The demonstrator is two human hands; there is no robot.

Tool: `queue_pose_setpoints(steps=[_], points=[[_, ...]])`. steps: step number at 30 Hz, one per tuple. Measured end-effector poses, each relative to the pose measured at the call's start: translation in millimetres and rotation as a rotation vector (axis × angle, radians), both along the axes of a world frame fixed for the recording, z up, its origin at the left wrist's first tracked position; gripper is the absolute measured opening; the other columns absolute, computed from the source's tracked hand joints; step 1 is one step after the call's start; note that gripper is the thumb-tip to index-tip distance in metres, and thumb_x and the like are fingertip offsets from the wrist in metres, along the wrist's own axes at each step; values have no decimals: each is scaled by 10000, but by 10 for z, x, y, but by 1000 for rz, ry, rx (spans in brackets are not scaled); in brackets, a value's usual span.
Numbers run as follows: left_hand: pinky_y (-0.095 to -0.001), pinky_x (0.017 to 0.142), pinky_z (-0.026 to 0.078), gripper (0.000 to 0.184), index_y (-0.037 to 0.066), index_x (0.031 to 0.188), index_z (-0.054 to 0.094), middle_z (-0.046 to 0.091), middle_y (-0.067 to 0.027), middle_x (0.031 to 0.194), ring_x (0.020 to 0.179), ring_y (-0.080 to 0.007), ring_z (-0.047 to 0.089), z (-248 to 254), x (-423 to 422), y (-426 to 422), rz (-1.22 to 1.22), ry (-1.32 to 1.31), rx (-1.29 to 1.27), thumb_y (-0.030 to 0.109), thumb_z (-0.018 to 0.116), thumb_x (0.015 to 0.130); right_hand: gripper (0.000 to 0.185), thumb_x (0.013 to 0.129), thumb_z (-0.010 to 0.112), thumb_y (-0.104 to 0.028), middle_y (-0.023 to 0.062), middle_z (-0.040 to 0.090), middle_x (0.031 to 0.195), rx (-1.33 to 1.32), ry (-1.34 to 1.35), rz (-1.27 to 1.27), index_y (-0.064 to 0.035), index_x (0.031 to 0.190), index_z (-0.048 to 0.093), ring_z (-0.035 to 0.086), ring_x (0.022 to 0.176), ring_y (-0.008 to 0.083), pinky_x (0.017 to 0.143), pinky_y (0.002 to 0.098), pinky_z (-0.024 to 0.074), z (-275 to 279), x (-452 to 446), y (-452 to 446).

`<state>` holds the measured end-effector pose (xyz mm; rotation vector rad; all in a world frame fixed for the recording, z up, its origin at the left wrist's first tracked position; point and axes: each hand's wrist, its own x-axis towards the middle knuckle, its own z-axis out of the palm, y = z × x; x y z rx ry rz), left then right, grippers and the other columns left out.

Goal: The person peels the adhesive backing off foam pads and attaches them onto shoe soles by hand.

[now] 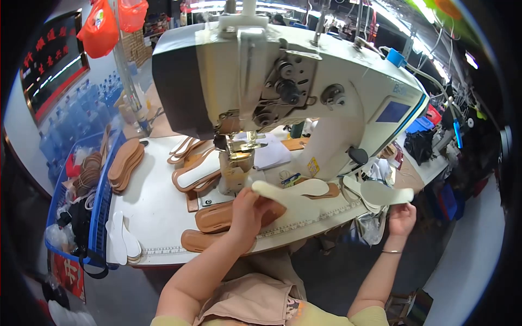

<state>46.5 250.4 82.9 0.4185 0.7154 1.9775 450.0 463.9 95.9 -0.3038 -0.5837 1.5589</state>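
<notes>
My left hand (248, 213) is closed on one end of a white insole (272, 192), raised above the front of the sewing table. My right hand (402, 219) grips another white insole (383, 193) by its end, off the table's right side. Below and beside my left hand lie brown soles (213, 218), one partly covered by my wrist. A post-bed sewing machine (322, 76) stands just beyond both hands. Under its needle area, a white insole (200, 170) rests on brown soles.
A stack of brown soles (126, 163) and several white insoles (124, 239) lie on the table's left. Beside it stands a blue basket (98, 217) of cords and bags. A measuring tape (304, 220) runs along the front edge. More white insoles (354, 186) lie at right.
</notes>
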Motion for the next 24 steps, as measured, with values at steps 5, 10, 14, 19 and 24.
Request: queue_pose_setpoints(steps=[5,10,14,19,24], points=[[-362,960,461,217,22,1084,543,575,-83,1136,1066,-236,568,-77,66,552,-5,-132,-96,157,552,915,163,856,526,-44,133,676,916,137,-462,140,8,1003,574,698,810,229,707,362,610,547,-473,-741],[-301,878,489,297,16,1160,556,575,-76,1133,1050,-159,570,-88,608,-140,-149,646,-285,93,640,886,88,788,625,-10,86,673,780,217,-1047,254,41,858,642,660,685,136,638,284,563,169,-1399,-1448],[-266,868,521,228,-12,1116,599,599,-71,1079,988,-137,602,-80,690,-647,-251,709,-201,19,632,893,84,834,657,-41,36,675,816,331,-1118,485,16,896,648,651,762,90,680,235,531,39,-1874,-1786],[-246,823,525,130,-4,1020,661,618,-63,1023,946,-130,605,-95,488,-856,-27,858,-256,36,639,899,50,869,601,17,38,649,861,280,-934,709,18,919,597,652,803,108,729,241,544,-115,-2176,-1838],[-251,810,524,149,-8,1038,660,644,-52,989,903,-123,618,-280,392,-855,-110,817,-295,64,635,910,65,879,584,37,48,623,890,287,-976,693,8,920,542,651,811,133,755,273,566,-203,-2205,-1862]])
